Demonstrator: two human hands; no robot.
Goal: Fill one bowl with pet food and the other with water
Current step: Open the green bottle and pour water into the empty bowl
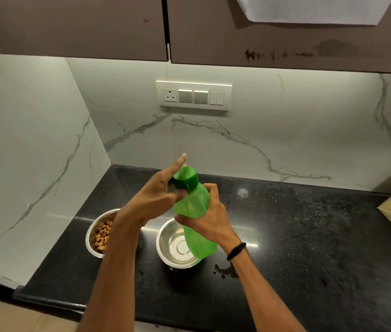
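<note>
Lit mainly from a strip under the upper cabinets [70,25], washing the marble backsplash [237,144] bright, almost blown out along its top edge from 10 to 2 o'clock. Dimmer toward 6 o'clock. Black countertop [321,236] speckled, with a long streak of glare across the middle and a small round hotspot near 1 o'clock of centre. Specular shine inside the empty steel bowl [177,248]. Soft shadows under both forearms. Strong wide-angle bending: wall lines bowed at 9 and 3 o'clock. Motion blur on the left hand [156,197] around its fingertips; slight softness at the far right edge. Overall greenish-white cast, moderate sharpness at centre.
</note>
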